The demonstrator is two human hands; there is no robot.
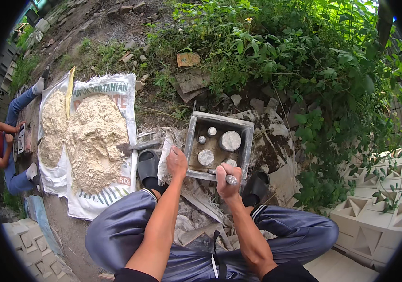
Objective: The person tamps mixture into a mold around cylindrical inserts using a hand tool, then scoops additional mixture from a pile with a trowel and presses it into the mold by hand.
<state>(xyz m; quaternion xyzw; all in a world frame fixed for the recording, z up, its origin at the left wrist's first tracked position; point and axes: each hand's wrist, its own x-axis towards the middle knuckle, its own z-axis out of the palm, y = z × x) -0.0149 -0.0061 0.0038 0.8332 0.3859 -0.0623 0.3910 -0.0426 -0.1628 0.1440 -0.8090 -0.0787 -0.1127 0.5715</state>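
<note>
A square grey box mould (192,136) sits on the ground between my feet. Inside it stand several round grey pieces, the largest a disc-topped cylinder (230,141) at the far right, another cylinder (205,157) nearer on the left. Over the mould's near edge, my right hand (228,182) is closed round a tool with a rounded grey handle end (231,179); its working end is hidden. My left hand (176,162), fingers curled, is at the mould's left side, gripping the edge of a frayed white woven cloth (165,157).
Two opened sacks of pale powder (98,136) lie to the left, a dark scoop-like tool (133,148) resting at one. Another person (4,145) sits farther left. Leafy plants (276,51) grow beyond the mould. Pale patterned blocks (374,207) stand at the right.
</note>
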